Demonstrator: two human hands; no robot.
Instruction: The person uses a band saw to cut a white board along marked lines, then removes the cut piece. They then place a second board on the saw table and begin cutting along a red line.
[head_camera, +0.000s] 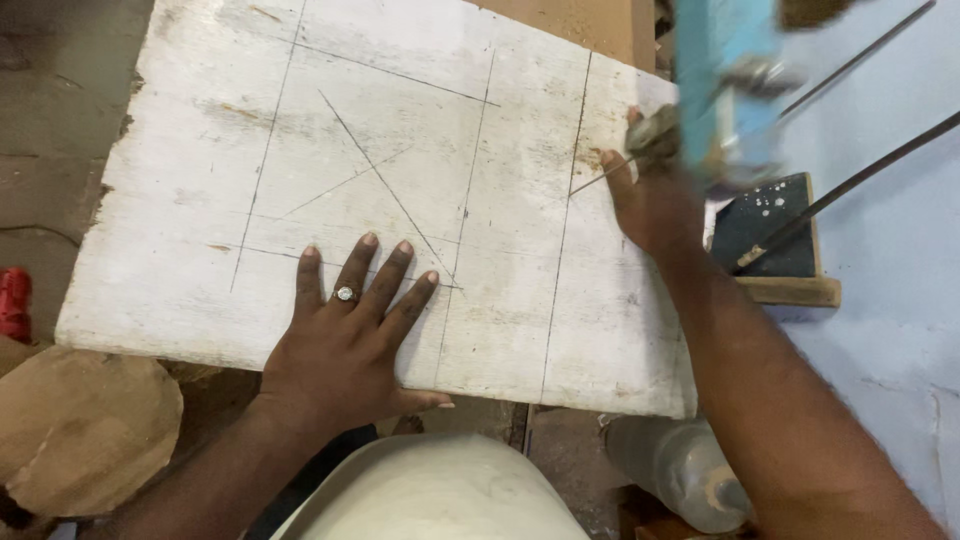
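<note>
My left hand (352, 330) lies flat, fingers spread, pinning the white board (180, 200) while my right hand (650, 185) (blurred) clutches a thin tool (597, 180) on the pencilled line; best to keep it steady.

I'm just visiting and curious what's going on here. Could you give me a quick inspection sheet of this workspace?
Surface: white painted board, worn, crossed by pencil lines.
Job's things: thin pointed tool resting on the board by a line.
Clutter: plastic bottle, red object, blurred blue object.
Fingers: left hand flat on the board, ring on one finger; right hand at the tool.
Cables: nothing seen.
Surroundings: pale blue wall, two metal rods.
</note>
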